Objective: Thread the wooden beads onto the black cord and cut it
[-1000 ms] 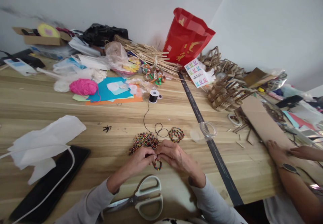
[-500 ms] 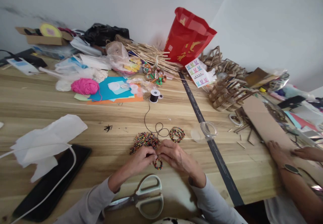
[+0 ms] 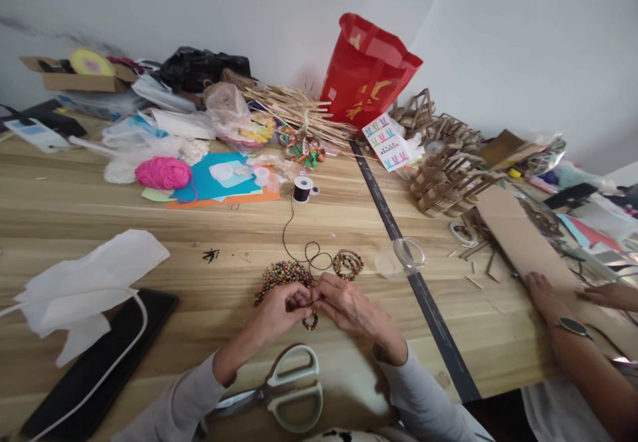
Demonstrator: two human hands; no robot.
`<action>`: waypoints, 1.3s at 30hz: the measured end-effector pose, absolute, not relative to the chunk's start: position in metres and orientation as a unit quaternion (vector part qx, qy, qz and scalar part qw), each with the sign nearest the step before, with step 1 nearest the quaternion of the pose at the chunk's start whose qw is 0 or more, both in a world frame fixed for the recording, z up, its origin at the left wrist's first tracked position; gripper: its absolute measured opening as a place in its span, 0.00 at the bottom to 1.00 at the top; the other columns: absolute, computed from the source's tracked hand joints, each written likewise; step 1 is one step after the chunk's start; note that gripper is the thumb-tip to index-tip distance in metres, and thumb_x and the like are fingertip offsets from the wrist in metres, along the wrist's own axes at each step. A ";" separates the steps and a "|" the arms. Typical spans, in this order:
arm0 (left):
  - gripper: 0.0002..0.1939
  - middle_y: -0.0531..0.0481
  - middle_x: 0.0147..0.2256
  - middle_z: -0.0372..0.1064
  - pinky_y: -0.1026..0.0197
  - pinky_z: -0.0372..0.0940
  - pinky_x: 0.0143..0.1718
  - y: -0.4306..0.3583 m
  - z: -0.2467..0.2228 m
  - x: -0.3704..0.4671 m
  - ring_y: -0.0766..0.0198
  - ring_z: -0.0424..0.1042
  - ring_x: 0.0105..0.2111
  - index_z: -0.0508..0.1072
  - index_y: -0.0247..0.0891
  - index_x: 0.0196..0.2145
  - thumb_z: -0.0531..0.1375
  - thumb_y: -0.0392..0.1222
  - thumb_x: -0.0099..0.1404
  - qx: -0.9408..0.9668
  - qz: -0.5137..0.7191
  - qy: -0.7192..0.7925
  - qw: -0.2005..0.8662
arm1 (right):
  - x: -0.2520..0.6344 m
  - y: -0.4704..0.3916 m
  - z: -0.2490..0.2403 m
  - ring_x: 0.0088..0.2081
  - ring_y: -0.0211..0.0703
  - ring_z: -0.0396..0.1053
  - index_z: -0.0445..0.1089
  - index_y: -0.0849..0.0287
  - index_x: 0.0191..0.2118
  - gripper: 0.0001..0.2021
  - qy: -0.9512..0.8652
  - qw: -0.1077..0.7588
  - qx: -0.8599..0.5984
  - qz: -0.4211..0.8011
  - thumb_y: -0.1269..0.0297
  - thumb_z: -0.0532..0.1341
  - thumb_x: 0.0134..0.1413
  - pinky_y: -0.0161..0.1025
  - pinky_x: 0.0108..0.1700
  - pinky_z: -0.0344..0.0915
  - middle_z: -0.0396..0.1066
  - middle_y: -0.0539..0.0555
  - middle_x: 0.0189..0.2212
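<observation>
My left hand (image 3: 282,309) and my right hand (image 3: 347,302) meet in front of me, fingertips pinched together on a thin dark cord. From the cord a small loop of colourful beads (image 3: 310,322) hangs just below my fingers. Loose multicoloured beads (image 3: 283,274) lie in a pile right behind my left hand. Finished-looking beaded bracelets (image 3: 348,264) are stacked beyond my right hand. Black cord (image 3: 286,232) runs in curls from a white spool (image 3: 302,189) down towards my hands. Scissors (image 3: 294,389) with pale handles lie between my forearms.
A black tray-like slab (image 3: 100,369) with white paper (image 3: 94,266) and a cable is at left. A clear plastic container (image 3: 409,254) stands right. Pink yarn (image 3: 163,173), a red bag (image 3: 369,73) and woven baskets (image 3: 448,183) sit behind. Another person's hands (image 3: 545,299) rest on cardboard at right.
The left fingers have shifted slightly, with a little more gap between thumb and index finger visible. The bead loop stays below my fingertips. The whole view has moved slightly.
</observation>
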State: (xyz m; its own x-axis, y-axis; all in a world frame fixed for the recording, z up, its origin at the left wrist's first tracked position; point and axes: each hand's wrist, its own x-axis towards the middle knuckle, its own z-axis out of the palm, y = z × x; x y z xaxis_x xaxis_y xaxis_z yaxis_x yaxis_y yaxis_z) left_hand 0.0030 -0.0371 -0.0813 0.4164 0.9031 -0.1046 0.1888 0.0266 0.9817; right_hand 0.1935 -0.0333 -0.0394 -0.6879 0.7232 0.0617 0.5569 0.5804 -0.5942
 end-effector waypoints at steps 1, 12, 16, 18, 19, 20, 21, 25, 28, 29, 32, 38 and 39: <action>0.02 0.53 0.23 0.69 0.65 0.61 0.28 -0.038 -0.082 0.004 0.65 0.66 0.25 0.71 0.36 0.27 0.61 0.35 0.53 0.628 0.320 0.445 0.553 | 0.194 -0.033 -0.039 0.38 0.42 0.65 0.66 0.58 0.40 0.06 -0.876 0.150 -0.364 0.277 0.68 0.52 0.67 0.39 0.42 0.66 0.65 0.55 0.36; 0.06 0.50 0.27 0.71 0.64 0.61 0.33 -0.046 -0.079 0.003 0.63 0.68 0.28 0.73 0.37 0.25 0.59 0.34 0.60 0.753 0.318 0.439 0.372 | 0.195 -0.032 -0.042 0.38 0.41 0.66 0.66 0.60 0.39 0.04 -0.871 0.165 -0.348 0.303 0.68 0.54 0.66 0.37 0.42 0.64 0.66 0.54 0.36; 0.07 0.50 0.26 0.72 0.64 0.61 0.31 -0.044 -0.075 0.002 0.64 0.68 0.26 0.73 0.37 0.25 0.59 0.35 0.60 0.735 0.299 0.451 0.409 | 0.196 -0.031 -0.043 0.38 0.40 0.67 0.67 0.59 0.38 0.05 -0.863 0.196 -0.338 0.320 0.67 0.55 0.66 0.36 0.42 0.64 0.67 0.54 0.35; 0.07 0.51 0.24 0.72 0.64 0.61 0.30 -0.043 -0.075 0.001 0.64 0.69 0.26 0.73 0.37 0.24 0.58 0.36 0.59 0.711 0.294 0.452 0.452 | 0.195 -0.031 -0.043 0.38 0.40 0.67 0.67 0.59 0.38 0.05 -0.858 0.211 -0.340 0.323 0.67 0.56 0.66 0.36 0.41 0.64 0.68 0.54 0.35; 0.07 0.51 0.24 0.73 0.64 0.61 0.30 -0.042 -0.075 0.001 0.64 0.69 0.25 0.73 0.36 0.24 0.58 0.36 0.59 0.697 0.291 0.449 0.477 | 0.195 -0.031 -0.043 0.37 0.40 0.67 0.67 0.59 0.38 0.06 -0.855 0.217 -0.343 0.324 0.66 0.56 0.66 0.36 0.41 0.64 0.68 0.54 0.35; 0.08 0.50 0.23 0.73 0.64 0.61 0.29 -0.041 -0.076 0.001 0.64 0.69 0.25 0.73 0.36 0.24 0.58 0.37 0.59 0.684 0.288 0.444 0.502 | 0.194 -0.031 -0.042 0.37 0.40 0.67 0.68 0.60 0.38 0.06 -0.852 0.222 -0.345 0.327 0.66 0.55 0.66 0.36 0.41 0.65 0.68 0.54 0.35; 0.08 0.50 0.23 0.73 0.64 0.61 0.28 -0.039 -0.077 0.001 0.64 0.69 0.24 0.72 0.35 0.23 0.58 0.39 0.59 0.670 0.286 0.439 0.526 | 0.194 -0.031 -0.042 0.37 0.40 0.67 0.68 0.60 0.38 0.06 -0.850 0.227 -0.343 0.329 0.66 0.55 0.66 0.36 0.41 0.65 0.68 0.54 0.35; 0.11 0.50 0.22 0.72 0.64 0.61 0.25 -0.035 -0.077 0.000 0.65 0.67 0.22 0.71 0.35 0.23 0.61 0.45 0.56 0.594 0.286 0.419 0.624 | 0.192 -0.032 -0.039 0.43 0.42 0.68 0.68 0.59 0.42 0.07 -0.840 0.262 -0.341 0.331 0.65 0.54 0.67 0.38 0.46 0.66 0.68 0.56 0.40; 0.13 0.52 0.20 0.70 0.65 0.60 0.24 -0.033 -0.073 -0.001 0.67 0.65 0.20 0.71 0.35 0.24 0.63 0.49 0.53 0.532 0.297 0.420 0.673 | 0.191 -0.032 -0.037 0.45 0.43 0.67 0.68 0.59 0.46 0.08 -0.819 0.311 -0.362 0.317 0.64 0.57 0.65 0.38 0.46 0.66 0.66 0.58 0.44; 0.14 0.53 0.20 0.69 0.65 0.60 0.24 -0.033 -0.071 -0.002 0.68 0.65 0.20 0.71 0.34 0.24 0.64 0.49 0.53 0.518 0.303 0.425 0.678 | 0.191 -0.032 -0.037 0.43 0.42 0.67 0.68 0.59 0.45 0.07 -0.815 0.323 -0.364 0.315 0.63 0.58 0.64 0.38 0.44 0.66 0.67 0.57 0.42; 0.15 0.53 0.20 0.68 0.65 0.60 0.24 -0.033 -0.066 -0.004 0.68 0.65 0.21 0.72 0.33 0.24 0.64 0.50 0.53 0.494 0.320 0.435 0.682 | 0.189 -0.033 -0.038 0.38 0.41 0.67 0.69 0.60 0.39 0.06 -0.817 0.318 -0.357 0.323 0.63 0.58 0.63 0.36 0.39 0.65 0.67 0.55 0.35; 0.16 0.52 0.21 0.69 0.65 0.60 0.25 -0.033 -0.066 -0.005 0.67 0.65 0.22 0.72 0.33 0.24 0.65 0.50 0.53 0.483 0.334 0.437 0.681 | 0.185 -0.033 -0.046 0.34 0.39 0.66 0.67 0.60 0.36 0.06 -0.828 0.302 -0.347 0.321 0.66 0.57 0.65 0.34 0.36 0.62 0.67 0.53 0.32; 0.16 0.52 0.21 0.69 0.65 0.60 0.25 -0.033 -0.066 -0.005 0.67 0.65 0.22 0.72 0.33 0.24 0.65 0.50 0.53 0.482 0.332 0.438 0.682 | 0.184 -0.033 -0.048 0.34 0.39 0.65 0.67 0.60 0.36 0.06 -0.828 0.303 -0.349 0.319 0.67 0.56 0.65 0.34 0.36 0.62 0.67 0.53 0.32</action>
State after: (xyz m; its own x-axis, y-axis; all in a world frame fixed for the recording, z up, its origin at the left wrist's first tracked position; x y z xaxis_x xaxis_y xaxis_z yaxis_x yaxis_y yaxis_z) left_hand -0.0047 -0.0329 -0.0662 0.3954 0.8757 -0.2769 -0.0310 0.3141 0.9489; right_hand 0.1843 -0.0326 -0.0477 -0.5738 0.7703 0.2781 0.3840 0.5530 -0.7394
